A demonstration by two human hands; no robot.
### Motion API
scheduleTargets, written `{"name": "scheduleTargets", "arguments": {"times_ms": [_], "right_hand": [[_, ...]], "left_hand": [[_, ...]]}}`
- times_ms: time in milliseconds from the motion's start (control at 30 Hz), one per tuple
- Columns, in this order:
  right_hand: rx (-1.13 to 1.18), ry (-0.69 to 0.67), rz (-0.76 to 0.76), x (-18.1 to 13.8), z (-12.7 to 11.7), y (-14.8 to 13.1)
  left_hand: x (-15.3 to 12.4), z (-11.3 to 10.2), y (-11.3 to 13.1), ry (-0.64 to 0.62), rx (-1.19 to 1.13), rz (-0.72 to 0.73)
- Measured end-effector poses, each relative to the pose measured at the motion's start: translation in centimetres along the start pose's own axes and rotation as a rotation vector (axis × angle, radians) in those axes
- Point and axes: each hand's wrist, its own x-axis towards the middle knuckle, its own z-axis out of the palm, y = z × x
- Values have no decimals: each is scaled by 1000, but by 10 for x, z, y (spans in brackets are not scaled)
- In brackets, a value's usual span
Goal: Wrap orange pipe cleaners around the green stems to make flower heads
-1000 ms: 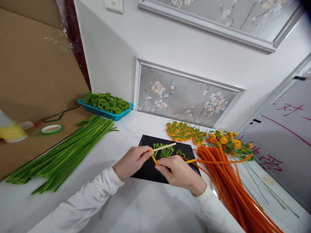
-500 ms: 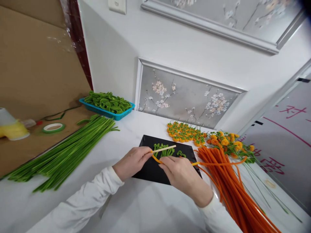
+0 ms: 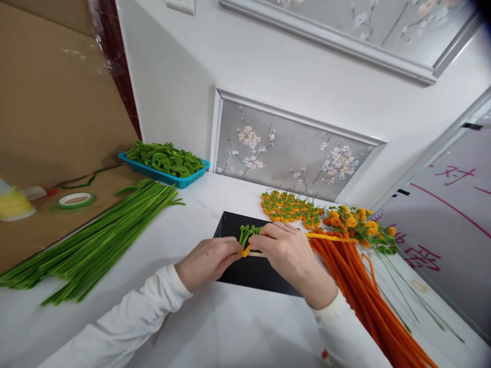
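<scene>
Above the black mat [image 3: 245,276], my left hand [image 3: 209,259] pinches the end of a thin wooden stick [image 3: 258,254] with a yellow-orange pipe cleaner [image 3: 246,250] bent around it. My right hand [image 3: 289,255] is closed on the same pipe cleaner, whose tail runs out to the right past the knuckles. The stick's far end is hidden under the right hand. Just behind my fingers, short green curled pipe-cleaner pieces [image 3: 248,232] lie on the mat, partly covered by the right hand.
Long green pipe cleaners [image 3: 103,237] lie at left, below a blue tray [image 3: 164,176] of green leaf shapes. Green tape [image 3: 75,200] rests on cardboard. At right are orange pipe cleaners [image 3: 356,286], small orange flowers [image 3: 289,207] and stemmed flowers [image 3: 353,222]. A framed picture [image 3: 291,148] stands behind.
The stick has swung down toward the mat, and its free end is now under my right hand. My right hand has come up and over it, and the pipe cleaner is bent more tightly.
</scene>
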Motion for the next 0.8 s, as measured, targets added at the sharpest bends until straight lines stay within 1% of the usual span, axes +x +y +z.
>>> {"name": "scheduleTargets", "arguments": {"times_ms": [133, 267, 333, 467, 567, 700, 800], "right_hand": [[128, -81, 77, 5, 1, 4], [305, -160, 200, 7, 0, 13], [415, -231, 234, 7, 1, 20], [639, -404, 261, 3, 10, 32], [739, -488, 217, -4, 20, 35], [775, -473, 215, -12, 28, 28], [732, -442, 185, -15, 31, 21]], "left_hand": [[0, -3, 5, -14, 55, 71], [1, 0, 5, 37, 64, 123], [0, 1, 6, 70, 42, 154], [-1, 1, 11, 111, -20, 189], [-1, 1, 12, 124, -41, 156], [-1, 1, 9, 184, -86, 114], [-1, 2, 6, 233, -122, 82]]}}
